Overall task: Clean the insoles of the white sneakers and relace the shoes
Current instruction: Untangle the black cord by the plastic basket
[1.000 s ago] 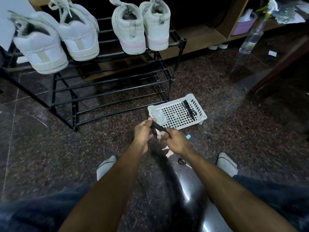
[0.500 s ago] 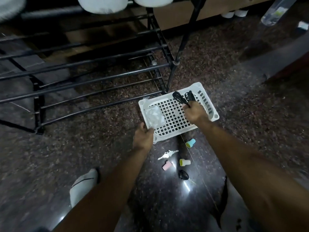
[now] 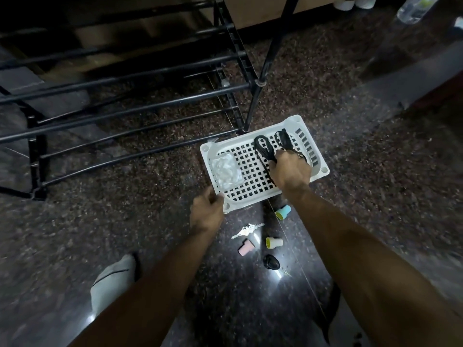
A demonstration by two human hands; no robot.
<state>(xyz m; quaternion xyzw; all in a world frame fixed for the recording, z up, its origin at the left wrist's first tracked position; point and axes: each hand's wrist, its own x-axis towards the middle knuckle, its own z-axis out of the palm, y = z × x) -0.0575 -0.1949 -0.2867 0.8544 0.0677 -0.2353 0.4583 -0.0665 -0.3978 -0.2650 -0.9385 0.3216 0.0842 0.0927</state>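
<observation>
On the floor beside the black shoe rack (image 3: 140, 116): white basket (image 3: 253, 196). Right hand (image 3: 290, 170) inside it, fingers curled round black laces (image 3: 263, 149). Left hand (image 3: 206, 214) grips the basket's near corner.

Right hand (image 3: 290, 171) grips black laces (image 3: 263, 149) in white basket (image 3: 323, 169).

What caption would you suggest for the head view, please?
Right hand grips black laces in a white basket steadied by the left hand.
</observation>
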